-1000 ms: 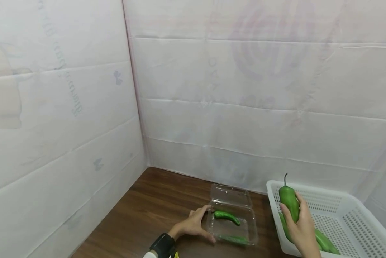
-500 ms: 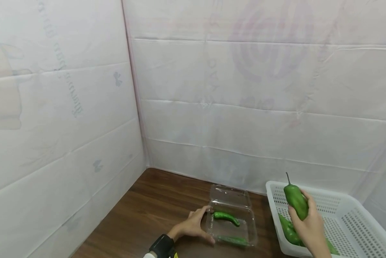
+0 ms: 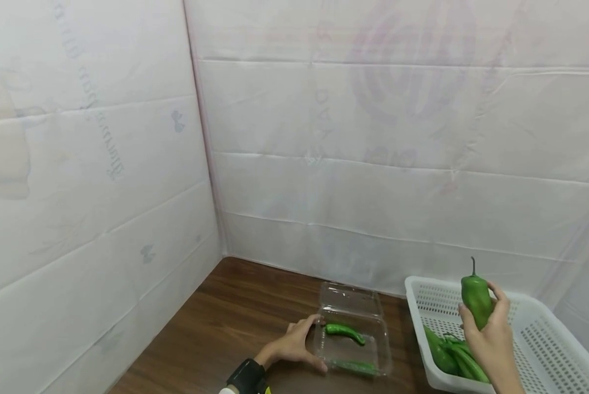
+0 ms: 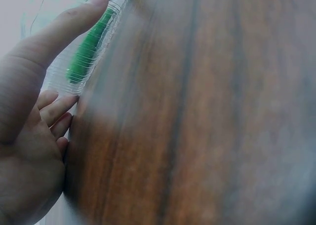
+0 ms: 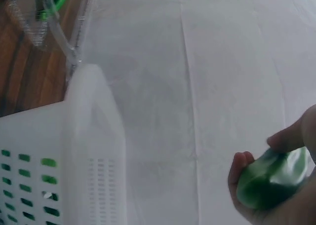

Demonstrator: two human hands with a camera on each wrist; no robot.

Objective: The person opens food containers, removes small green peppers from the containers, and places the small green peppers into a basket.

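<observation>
The green pepper (image 3: 476,295) is up above the white basket (image 3: 530,334), held in the curled fingers of the right hand (image 3: 491,334). A loose hold could drop it. The left hand (image 3: 294,347) rests open against the clear box (image 3: 353,339) left of the basket.

Bare wooden table (image 3: 235,317) open at left and far of the clear clamshell box (image 3: 353,334), a narrow bare strip between box and white basket (image 3: 535,339) at right, sheeted walls (image 3: 373,180) closing off left and far sides.
</observation>
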